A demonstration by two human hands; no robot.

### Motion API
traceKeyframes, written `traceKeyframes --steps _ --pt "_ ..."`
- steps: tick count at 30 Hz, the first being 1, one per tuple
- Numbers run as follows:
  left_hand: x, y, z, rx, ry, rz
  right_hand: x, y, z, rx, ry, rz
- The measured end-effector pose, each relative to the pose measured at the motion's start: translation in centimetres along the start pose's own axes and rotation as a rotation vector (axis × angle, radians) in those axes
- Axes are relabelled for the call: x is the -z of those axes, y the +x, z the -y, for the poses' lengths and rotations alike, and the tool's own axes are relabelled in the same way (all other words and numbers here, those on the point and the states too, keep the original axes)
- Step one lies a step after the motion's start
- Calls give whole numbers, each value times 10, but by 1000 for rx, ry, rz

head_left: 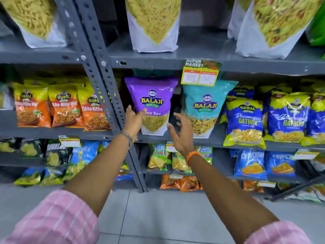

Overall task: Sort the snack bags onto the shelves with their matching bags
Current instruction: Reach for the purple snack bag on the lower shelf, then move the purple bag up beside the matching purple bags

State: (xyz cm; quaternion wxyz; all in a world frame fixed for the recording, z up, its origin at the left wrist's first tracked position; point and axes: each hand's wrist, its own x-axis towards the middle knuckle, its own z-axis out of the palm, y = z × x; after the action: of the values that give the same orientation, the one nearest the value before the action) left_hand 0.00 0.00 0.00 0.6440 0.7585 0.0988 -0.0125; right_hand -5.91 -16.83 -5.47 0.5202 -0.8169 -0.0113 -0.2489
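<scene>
Purple Balaji bag (151, 103) upright on middle shelf (218, 140), just beside teal Balaji bag (205, 110) at its right. Left hand (134, 118) touching purple bag's lower left edge, fingers spread open, gripping nothing. Right hand (181, 132) between both bags, fingers wide, empty. Orange Gopal bags (65, 106) left of upright post (105, 88); blue Gathiya bags (244, 120) further right.

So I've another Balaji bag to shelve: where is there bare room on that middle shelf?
A dark gap lies between the purple Balaji bag and the teal Balaji bag, behind the right hand. A narrower one lies between the purple bag and the upright post. The blue Gathiya bags rightward are packed tight.
</scene>
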Motion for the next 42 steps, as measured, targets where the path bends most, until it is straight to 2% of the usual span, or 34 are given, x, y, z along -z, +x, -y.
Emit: traceKeyframes --steps 5,7,10,17,30,37,42 --pt "-8 35 2 -6 -66 7 -32 28 -17 -324 90 76" --pt "-8 48 12 -10 -68 -17 -41 41 -24 -380 148 107" --pt "-10 52 13 -91 -141 -57 -52 58 -38 -370 179 160" --pt "-7 60 29 -252 -82 -63 -61 71 -47 -383 275 260" --pt "6 -34 53 -334 -19 -195 -22 -2 -16 -379 309 354" --pt "22 -100 9 -422 -133 -194 25 -33 43 -339 341 326" --pt "15 -131 -59 -535 -315 -159 79 -18 104 -296 358 237"
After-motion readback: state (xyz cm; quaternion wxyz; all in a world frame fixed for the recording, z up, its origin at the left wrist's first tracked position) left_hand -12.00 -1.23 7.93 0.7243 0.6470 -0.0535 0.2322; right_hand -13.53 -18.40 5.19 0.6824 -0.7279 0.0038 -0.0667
